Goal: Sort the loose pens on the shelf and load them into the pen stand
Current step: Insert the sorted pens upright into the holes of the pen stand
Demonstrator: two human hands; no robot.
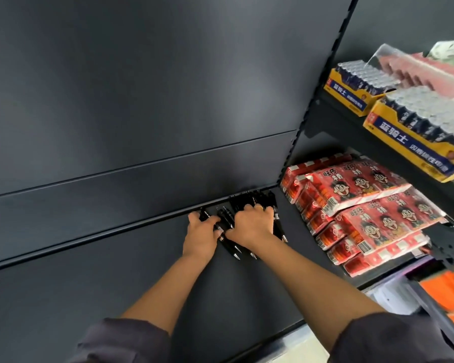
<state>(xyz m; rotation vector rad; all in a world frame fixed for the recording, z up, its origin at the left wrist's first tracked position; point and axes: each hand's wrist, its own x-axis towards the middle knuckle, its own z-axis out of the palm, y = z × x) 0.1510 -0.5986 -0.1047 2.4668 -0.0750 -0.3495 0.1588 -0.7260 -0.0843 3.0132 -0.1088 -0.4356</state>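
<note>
Several loose black pens [227, 217] lie in a heap at the back of the dark shelf [116, 271], against the rear panel. My left hand [201, 233] lies on the left side of the heap with its fingers curled round a few pens. My right hand [252, 222] covers the right side of the heap, fingers curled over the pens there; a ring shows on one finger. Pen tips [237, 255] stick out below both hands. A dark pen stand [249, 196] seems to sit just behind the heap, mostly hidden and hard to make out.
Red drink packs [359, 203] are stacked to the right on the same level. Yellow boxes of batteries [414, 132] sit on the upper right shelf. An upright post [323, 82] divides the bays. Orange items [448, 286] lie lower right. The shelf's left part is bare.
</note>
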